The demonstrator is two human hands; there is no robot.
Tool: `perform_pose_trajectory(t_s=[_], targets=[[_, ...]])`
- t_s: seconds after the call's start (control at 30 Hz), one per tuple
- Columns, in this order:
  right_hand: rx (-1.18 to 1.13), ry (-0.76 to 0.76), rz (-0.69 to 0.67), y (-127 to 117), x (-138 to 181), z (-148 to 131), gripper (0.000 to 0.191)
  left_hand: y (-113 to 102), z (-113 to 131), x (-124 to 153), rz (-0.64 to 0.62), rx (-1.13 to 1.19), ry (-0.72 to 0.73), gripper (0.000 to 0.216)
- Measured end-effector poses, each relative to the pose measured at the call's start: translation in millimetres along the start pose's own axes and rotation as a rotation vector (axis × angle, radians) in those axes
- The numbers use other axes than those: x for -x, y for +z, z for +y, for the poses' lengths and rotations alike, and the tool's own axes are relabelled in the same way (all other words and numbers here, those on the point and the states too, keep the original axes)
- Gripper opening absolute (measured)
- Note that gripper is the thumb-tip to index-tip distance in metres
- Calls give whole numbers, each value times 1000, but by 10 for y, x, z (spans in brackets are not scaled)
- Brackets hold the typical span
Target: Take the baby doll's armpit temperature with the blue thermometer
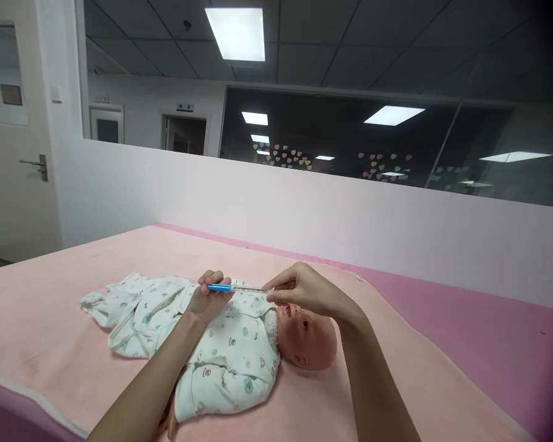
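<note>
A baby doll (pixel 304 334) in a white patterned sleepsuit (pixel 221 356) lies on its back on the pink padded table (pixel 64 319), head to the right. My left hand (pixel 208 299) grips the blue end of a thin thermometer (pixel 233 287), held level above the doll's chest. My right hand (pixel 299 287) pinches the clear tip end of the same thermometer, just above the doll's face.
A low white partition wall (pixel 350 215) runs behind the table, with dark glass above it. A white door (pixel 13 153) with a metal handle stands at the far left. A darker pink strip (pixel 465 313) borders the table on the right.
</note>
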State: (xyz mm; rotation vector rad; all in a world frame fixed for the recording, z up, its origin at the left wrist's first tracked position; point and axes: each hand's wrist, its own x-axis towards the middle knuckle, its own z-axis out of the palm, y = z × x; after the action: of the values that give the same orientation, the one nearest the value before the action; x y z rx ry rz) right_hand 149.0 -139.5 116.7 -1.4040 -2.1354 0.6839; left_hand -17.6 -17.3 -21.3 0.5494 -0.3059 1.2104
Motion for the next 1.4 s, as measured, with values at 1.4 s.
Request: perform_pose_trajectory(t_s=[1.4], targets=[[39, -23, -167, -22, -6, 69, 19, 110, -7, 43, -487, 89, -243, 25]])
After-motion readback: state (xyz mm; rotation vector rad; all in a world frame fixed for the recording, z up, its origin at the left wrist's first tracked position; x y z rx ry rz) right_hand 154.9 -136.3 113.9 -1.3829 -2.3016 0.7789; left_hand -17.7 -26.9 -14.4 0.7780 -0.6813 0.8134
